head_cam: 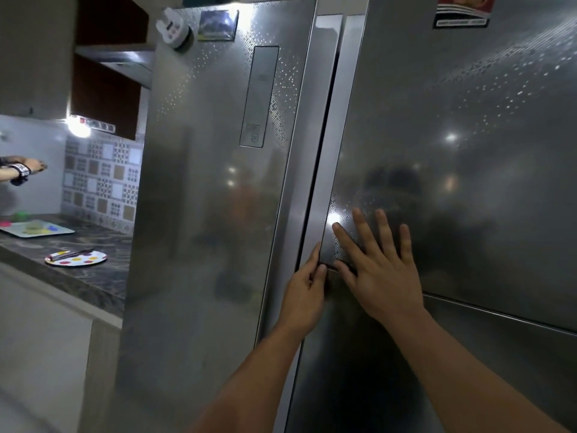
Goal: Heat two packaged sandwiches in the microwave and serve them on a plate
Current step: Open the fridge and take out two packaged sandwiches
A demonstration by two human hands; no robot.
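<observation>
the person is standing close against a side-by-side steel fridge (pixel 468 151), and both hands are working at the seam between its two doors. the left hand (pixel 304 290) is curling its fingers round the inner edge of the right-hand door (pixel 421 120), thumb on the face and fingertips tucked into the gap, so it is gripping the door edge itself. the right hand (pixel 379 264) is lying flat and spread wide on the same door just beside the left, palm against the steel, holding nothing.

the sandwiches are not showing anywhere; judging from the task they are probably waiting behind this door, but that cannot be told from here. the microwave is not showing either.

the relation that matters is the door's long vertical edge: it is running straight up and down between the two hands, with the left hand already hooked on it and the right hand lying to the hinge side of it. a pull would have to swing that edge outward toward the person, so the left hand is the one placed to do it, while the flat right hand is only bracing or pushing.

off to the left, on the dark counter (pixel 93 276), a spotted plate (pixel 76 258) with a pen-like object across it is sitting well apart from the fridge, near a pale tray (pixel 37 229). another person's hand (pixel 29 165) is reaching in above that tray.
</observation>
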